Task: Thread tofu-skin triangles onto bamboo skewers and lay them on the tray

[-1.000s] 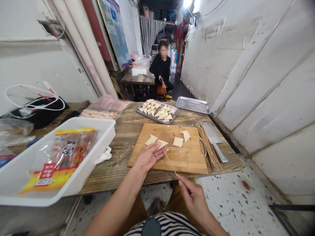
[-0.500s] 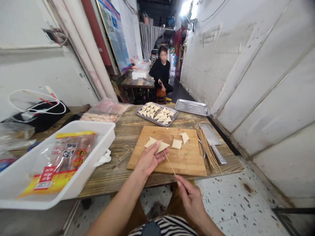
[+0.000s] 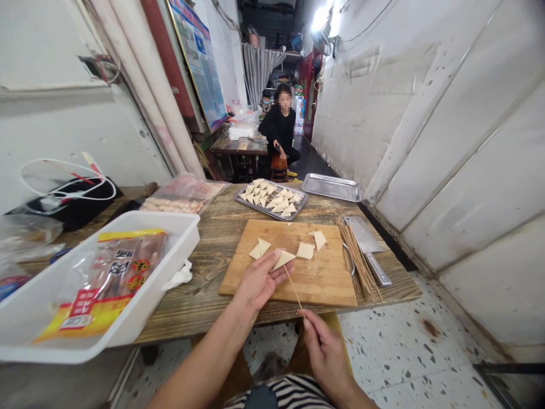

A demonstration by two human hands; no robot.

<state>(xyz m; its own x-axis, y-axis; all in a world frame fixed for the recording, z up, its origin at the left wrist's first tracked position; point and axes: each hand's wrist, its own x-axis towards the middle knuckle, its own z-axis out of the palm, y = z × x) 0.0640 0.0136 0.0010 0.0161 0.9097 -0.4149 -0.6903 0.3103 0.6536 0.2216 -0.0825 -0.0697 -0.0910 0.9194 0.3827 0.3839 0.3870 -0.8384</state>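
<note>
Gripping a pale triangle in the left hand, over the middle of the chopping board, with thumb and fingers clamped on its sides. Pinching a thin skewer at 5 o'clock from there in the right hand, with thumb and forefinger together, tip up against the triangle. At 9 o'clock, in a white tub, a packet bearing black and red Chinese characters, too distorted to read surely. At 11 o'clock, a blue poster with illegible print.
</note>
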